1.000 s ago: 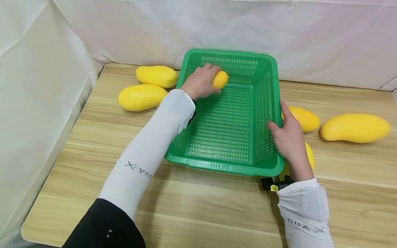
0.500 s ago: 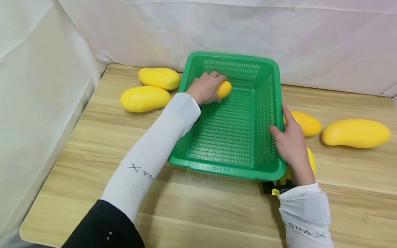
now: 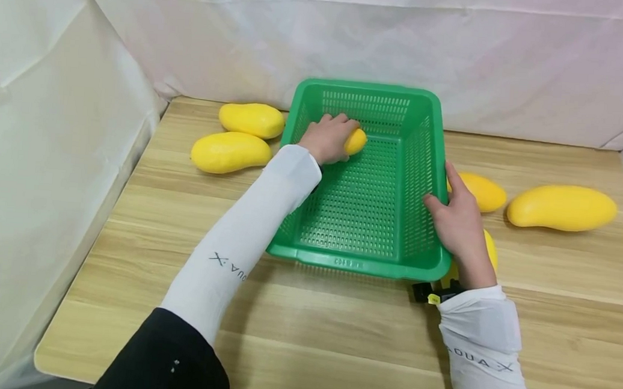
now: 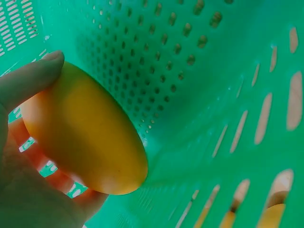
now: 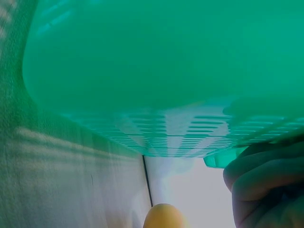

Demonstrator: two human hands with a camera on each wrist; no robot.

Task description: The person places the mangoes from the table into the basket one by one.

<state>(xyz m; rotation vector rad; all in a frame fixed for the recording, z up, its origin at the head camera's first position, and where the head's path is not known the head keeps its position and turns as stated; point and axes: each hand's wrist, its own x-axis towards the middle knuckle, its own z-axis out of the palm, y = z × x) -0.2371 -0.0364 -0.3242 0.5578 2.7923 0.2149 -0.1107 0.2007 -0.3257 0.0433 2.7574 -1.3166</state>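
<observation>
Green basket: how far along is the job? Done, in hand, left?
Early, it seems, if it's being filled. Done: the green basket is held at its right rim by the right hand; no released fruit shows inside, though the left arm hides part. In hand: one yellow fruit, gripped by the left hand inside the basket. Left: two yellow fruits on its left, two more on its right, another partly hidden by the right wrist.

Basket point(image 3: 358, 266): placed toward the back of the table point(image 3: 333, 347), before the cloth backdrop point(image 3: 377, 36).
In basket: one mango point(image 3: 356, 142), held toward the rear by the left hand point(image 3: 328, 138).
Left of basket: two mangoes point(image 3: 251, 120), ranged one behind the other.
Right of basket: three mangoes point(image 3: 562, 208), the foremost partly covered by the right hand point(image 3: 457, 223) and wrist.
</observation>
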